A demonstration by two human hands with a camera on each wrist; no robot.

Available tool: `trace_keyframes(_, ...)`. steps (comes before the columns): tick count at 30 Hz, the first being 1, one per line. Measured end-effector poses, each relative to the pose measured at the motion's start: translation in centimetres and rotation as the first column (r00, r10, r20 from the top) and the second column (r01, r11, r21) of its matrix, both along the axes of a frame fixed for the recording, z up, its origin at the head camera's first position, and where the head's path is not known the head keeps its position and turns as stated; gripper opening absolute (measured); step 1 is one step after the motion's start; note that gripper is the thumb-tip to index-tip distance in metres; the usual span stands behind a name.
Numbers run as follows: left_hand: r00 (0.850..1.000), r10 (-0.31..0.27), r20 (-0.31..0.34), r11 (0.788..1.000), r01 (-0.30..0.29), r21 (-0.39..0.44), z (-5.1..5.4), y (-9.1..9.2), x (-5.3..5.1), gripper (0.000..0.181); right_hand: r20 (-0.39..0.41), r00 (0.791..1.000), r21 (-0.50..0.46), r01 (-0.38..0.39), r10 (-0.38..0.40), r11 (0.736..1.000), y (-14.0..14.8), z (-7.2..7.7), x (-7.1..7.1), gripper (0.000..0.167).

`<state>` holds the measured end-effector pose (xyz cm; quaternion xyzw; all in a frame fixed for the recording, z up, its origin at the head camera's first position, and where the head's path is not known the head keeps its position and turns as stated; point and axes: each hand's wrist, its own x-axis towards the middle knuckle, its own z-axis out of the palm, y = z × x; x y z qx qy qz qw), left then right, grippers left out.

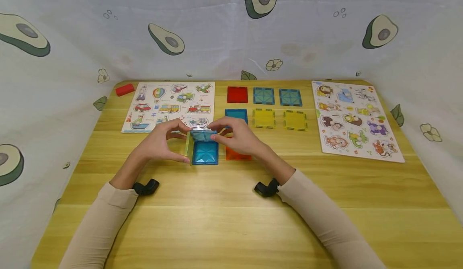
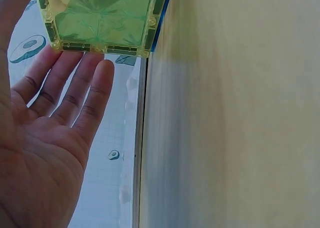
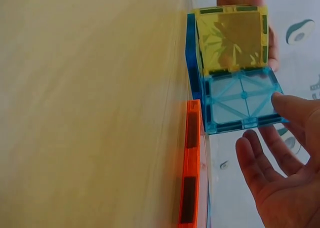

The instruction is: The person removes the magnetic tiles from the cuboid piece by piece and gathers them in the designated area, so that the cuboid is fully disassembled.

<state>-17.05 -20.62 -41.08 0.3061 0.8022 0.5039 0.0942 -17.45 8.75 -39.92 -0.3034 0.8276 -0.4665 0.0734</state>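
Note:
A blue magnetic tile [image 1: 205, 154] lies flat on the table. Along its left edge stands a yellow magnetic tile [image 1: 188, 147], which my left hand [image 1: 157, 143] holds between thumb and fingers. My right hand [image 1: 240, 138] pinches a light blue magnetic tile [image 1: 202, 136], upright at the back edge of the flat blue one. In the right wrist view the light blue tile [image 3: 244, 100] meets the yellow tile [image 3: 232, 37] at a corner. An orange tile [image 1: 236, 155] lies flat below my right hand, partly covered by it.
Behind my right hand lie another blue tile [image 1: 236, 115], a red tile [image 1: 237, 95], and further light blue [image 1: 263, 96] and yellow tiles [image 1: 264, 118]. Picture puzzle boards flank them, vehicles [image 1: 168, 106] left and animals [image 1: 356, 120] right. A red block [image 1: 124, 90] sits at the back left.

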Motion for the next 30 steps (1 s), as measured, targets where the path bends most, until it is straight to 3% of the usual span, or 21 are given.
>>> trace_keyframes(9,1.0,-0.002,-0.01,1.0,0.002,-0.01,0.16,0.01,0.07,0.075,-0.003,1.0,0.035,0.009,-0.009,0.999,-0.91,-0.07,-0.03,0.027)
trace_keyframes(23,1.0,-0.008,0.007,1.0,0.008,0.0,0.08,0.22,0.08,0.077,-0.042,0.999,0.006,0.032,-0.032,0.999,-0.56,-0.14,-0.06,0.025)
trace_keyframes(30,0.999,-0.017,0.032,1.0,0.016,0.015,-0.01,0.23,0.09,0.075,-0.041,0.994,0.009,0.097,-0.097,0.995,-0.39,-0.15,-0.04,0.024)
